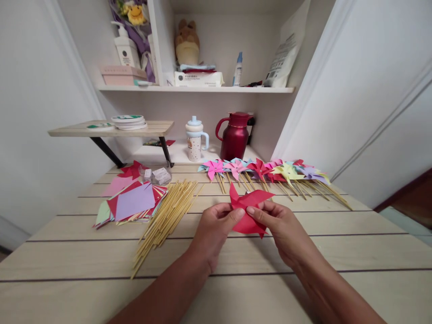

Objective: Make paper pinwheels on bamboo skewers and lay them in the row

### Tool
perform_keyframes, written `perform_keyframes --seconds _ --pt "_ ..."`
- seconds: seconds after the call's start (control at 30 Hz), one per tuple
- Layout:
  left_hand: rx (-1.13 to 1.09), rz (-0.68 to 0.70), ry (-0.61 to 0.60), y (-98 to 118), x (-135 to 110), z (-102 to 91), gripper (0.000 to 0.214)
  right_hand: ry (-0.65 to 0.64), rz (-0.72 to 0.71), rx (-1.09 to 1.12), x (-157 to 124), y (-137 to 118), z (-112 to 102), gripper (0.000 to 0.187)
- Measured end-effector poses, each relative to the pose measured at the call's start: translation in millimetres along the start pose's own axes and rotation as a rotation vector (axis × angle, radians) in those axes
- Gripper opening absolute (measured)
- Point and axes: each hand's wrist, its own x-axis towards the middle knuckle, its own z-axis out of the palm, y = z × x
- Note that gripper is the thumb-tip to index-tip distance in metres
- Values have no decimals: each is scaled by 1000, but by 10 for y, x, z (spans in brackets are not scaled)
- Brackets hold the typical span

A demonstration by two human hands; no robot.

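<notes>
Two hands meet over the table (229,299), both pinching one red paper pinwheel (251,198): the left hand (218,227) grips its left side between thumb and fingers, the right hand (281,225) grips its right side the same way, and the two thumbs lie close together near its middle. Just left of the left hand lies one loose bundle of thin sticks (165,220), too overlapped to count. Beyond the bundle, farther left of that hand, is one fanned pile of coloured paper (135,202), its sheets also uncountable, with a single purple sheet on top; behind the pile sit one clear container (162,175) of small pale pieces and one red folded paper shape (131,170). Ahead of the right hand and spreading to its right runs a row of pinwheels on sticks (259,168); five facing heads read clearly, magenta, light pink, red, yellow and lilac, while those overlapping behind cannot be counted. Straight ahead of the hands, beyond the table's far edge, stand one lidded cup (194,146) and one dark red jug (233,139). Far ahead and left of the left hand, one small raised shelf (155,128) bears one stack of white rolls (128,122), with one more roll (101,127) lying beside it.
</notes>
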Motion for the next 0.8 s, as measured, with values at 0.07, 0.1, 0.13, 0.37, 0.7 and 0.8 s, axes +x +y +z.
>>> perform_keyframes --seconds 0.07,0.1,0.13,0.37,0.7,0.8 --pt "10 4 61 0 -5 14 24 -14 0 -32 -11 4 9 41" --pt "17 10 89 -1 -4 19 22 -26 1 -50 -18 5 14 41" --pt "25 13 111 -1 0 22 21 -37 -1 -63 -23 4 21 41" --pt "460 420 346 20 82 -37 10 73 -83 48 -14 -28 33 49" --pt "551 466 382 -38 111 -58 11 12 -39 -100 -37 -46 50 39" --pt "450 315 345 -13 103 -29 8 30 -29 -100 -25 -42 50 37"
